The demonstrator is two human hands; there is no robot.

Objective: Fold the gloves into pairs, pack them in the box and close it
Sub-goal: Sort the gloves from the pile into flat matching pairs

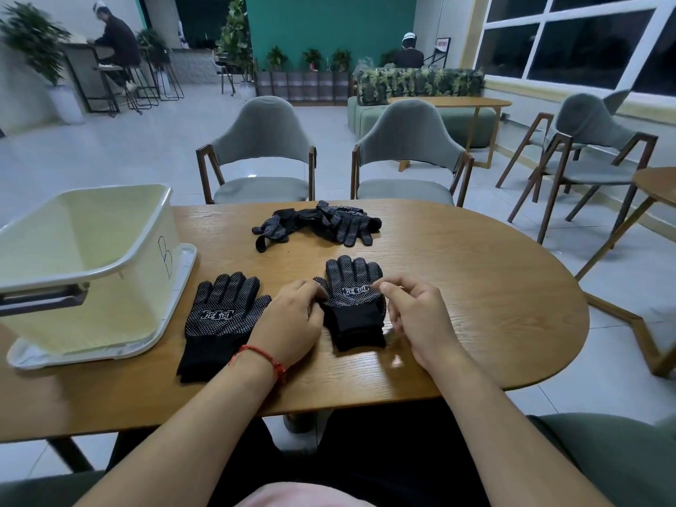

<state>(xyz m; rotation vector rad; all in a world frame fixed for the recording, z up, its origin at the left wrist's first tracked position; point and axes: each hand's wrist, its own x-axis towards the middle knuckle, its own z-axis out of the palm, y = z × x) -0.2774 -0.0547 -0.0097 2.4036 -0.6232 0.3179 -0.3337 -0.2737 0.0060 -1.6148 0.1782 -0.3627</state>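
A single letter "B" is handwritten in dark pen on the side wall of the cream plastic box (146,305), near its corner that faces the gloves. The flat glove (219,316) lying just beside the box carries a white printed logo of two Chinese characters in a slanted frame across its dotted palm, and the folded glove (353,287) carries the same logo; the characters look like 冠恒, though the print is small. Far back by the green wall a small standing sign (442,43) shows red lettering too blurred to read.
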